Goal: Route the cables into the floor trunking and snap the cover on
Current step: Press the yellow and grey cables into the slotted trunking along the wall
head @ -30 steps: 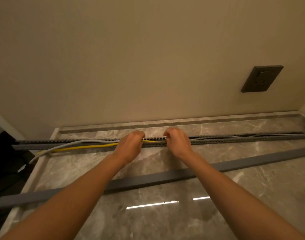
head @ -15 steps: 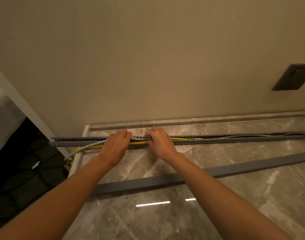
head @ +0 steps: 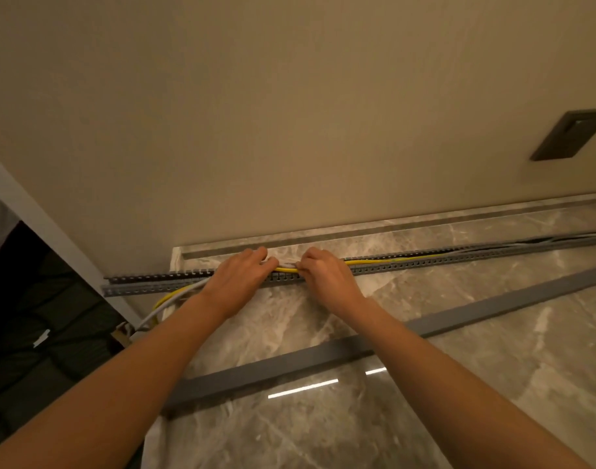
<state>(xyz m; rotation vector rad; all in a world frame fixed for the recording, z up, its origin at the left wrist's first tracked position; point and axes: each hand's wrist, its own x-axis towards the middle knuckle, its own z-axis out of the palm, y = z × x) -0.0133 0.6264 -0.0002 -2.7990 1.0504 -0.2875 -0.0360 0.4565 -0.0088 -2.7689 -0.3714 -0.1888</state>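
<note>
A grey slotted floor trunking runs along the marble floor near the wall, its top uncovered. A yellow cable and a pale grey cable lie in it on the right and spill out over its front wall at the left end. My left hand and my right hand rest side by side on the trunking, fingers curled down onto the cables between them. The long grey cover lies loose on the floor, nearer to me, at a slant.
A beige wall stands just behind the trunking, with a dark socket plate at the right. At the left the marble floor ends at a white frame and a dark lower area.
Both hands have slid left along the trunking, pressing the cables down, and my view has turned left with them. Less loose cable lies outside at the left end.
</note>
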